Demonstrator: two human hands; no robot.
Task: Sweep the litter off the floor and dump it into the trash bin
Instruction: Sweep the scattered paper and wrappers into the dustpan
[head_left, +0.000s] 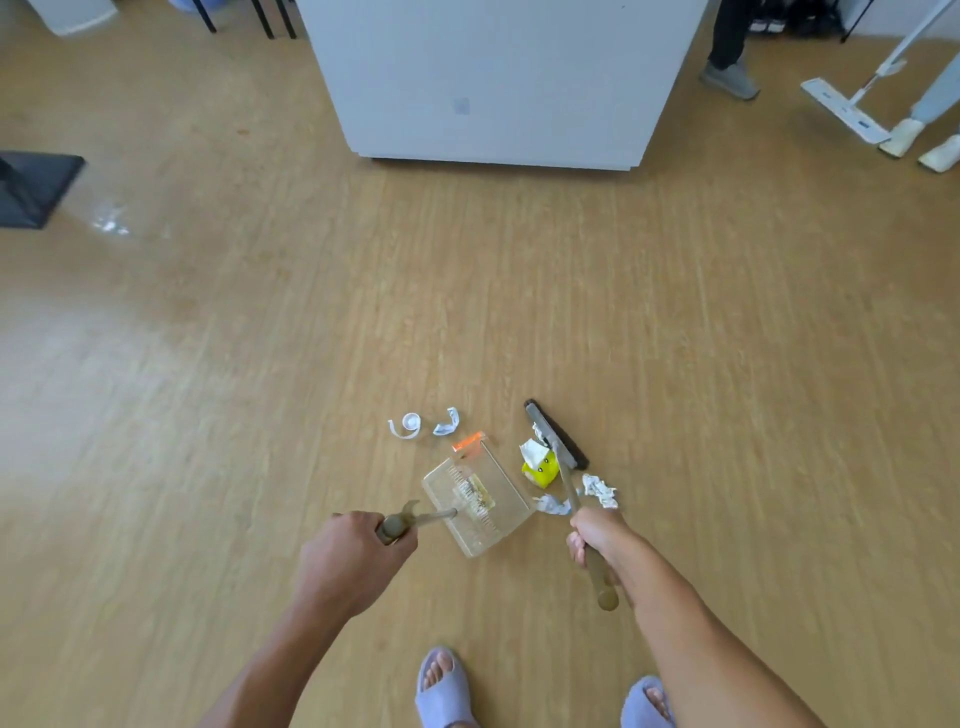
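My left hand (358, 551) grips the handle of a clear plastic dustpan (480, 501) that rests on the wooden floor. My right hand (595, 535) grips the long handle of a broom (556, 434), whose dark head lies on the floor just right of the pan. A yellow carton with white paper (540, 462) sits between broom head and pan. Crumpled white paper (600, 489) and a bluish scrap (553, 504) lie near my right hand. Two curled white strips (406, 425) (447, 422) and an orange scrap (466, 442) lie beyond the pan's far edge.
A large white cabinet (498, 78) stands ahead. A black base (31, 187) is at the left, with a shiny wet patch (109, 221) beside it. A white flat mop (844, 109) and other people's feet are at the far right. My slippered feet (447, 686) stand below.
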